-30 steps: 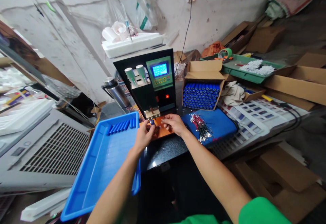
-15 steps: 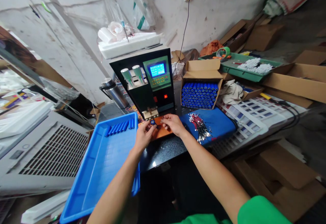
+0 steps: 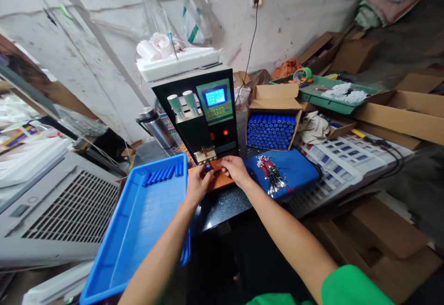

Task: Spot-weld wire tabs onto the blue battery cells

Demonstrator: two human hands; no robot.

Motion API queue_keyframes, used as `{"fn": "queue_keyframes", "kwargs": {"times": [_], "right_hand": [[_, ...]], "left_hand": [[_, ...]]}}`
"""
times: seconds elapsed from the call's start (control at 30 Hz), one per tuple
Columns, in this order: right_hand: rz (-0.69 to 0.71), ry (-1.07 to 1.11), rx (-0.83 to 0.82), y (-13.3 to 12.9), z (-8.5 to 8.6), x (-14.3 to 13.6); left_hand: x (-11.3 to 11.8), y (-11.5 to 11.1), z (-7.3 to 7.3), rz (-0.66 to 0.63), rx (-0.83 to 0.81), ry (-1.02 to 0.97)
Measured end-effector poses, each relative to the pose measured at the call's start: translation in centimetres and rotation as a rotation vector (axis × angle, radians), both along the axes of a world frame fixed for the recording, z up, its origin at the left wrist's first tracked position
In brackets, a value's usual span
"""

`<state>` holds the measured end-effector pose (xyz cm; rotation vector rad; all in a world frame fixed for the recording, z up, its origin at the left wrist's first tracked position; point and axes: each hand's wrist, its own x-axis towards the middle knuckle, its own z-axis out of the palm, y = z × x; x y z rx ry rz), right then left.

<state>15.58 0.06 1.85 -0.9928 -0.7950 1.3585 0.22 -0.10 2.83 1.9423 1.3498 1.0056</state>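
Note:
My left hand [image 3: 197,184] is closed on a blue cylindrical battery cell [image 3: 208,166], whose end shows between thumb and fingers. The cell sits right below the electrodes of a black spot welder [image 3: 189,134] with a lit screen. Close by on the right, my right hand [image 3: 236,170] has its fingertips pinched together; whatever lies between them is too small to make out. Both hands are over an orange board [image 3: 222,183] at the welder's foot. A bundle of red and black wire leads [image 3: 272,173] lies on a blue pad [image 3: 305,168] to the right.
At left, a blue tray [image 3: 138,231] contains several blue cells [image 3: 161,174] along its far end. A cardboard box [image 3: 274,92] packed with blue cells stands right of the welder. Behind the tray is a steel flask [image 3: 157,129]. A green tray [image 3: 319,93] sits farther right.
The view has shifted slightly. Less of the cell's end shows beneath the electrodes now, and my right fingertips stay pinched near it.

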Motion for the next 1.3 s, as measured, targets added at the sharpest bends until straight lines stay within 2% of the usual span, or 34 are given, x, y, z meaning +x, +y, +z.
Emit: {"fn": "queue_keyframes", "kwargs": {"times": [0.17,0.33,0.53,0.97,1.3], "right_hand": [[-0.022,0.085,0.005,0.0,0.2,-0.7],[0.011,0.175,0.011,0.0,0.3,-1.8],[-0.016,0.198,0.030,0.0,0.3,-2.7],[-0.111,0.038,0.102,0.5,-0.7,-3.6],[-0.137,-0.040,0.124,0.3,-0.8,-3.6]], "left_hand": [[-0.1,0.1,-0.3,0.003,0.011,-0.015],[-0.3,0.2,-0.7,-0.035,0.035,-0.032],[-0.4,0.2,-1.0,-0.030,0.065,-0.026],[-0.3,0.4,-1.4,-0.070,0.085,-0.099],[-0.4,0.7,-2.2,-0.101,0.066,-0.148]]}}
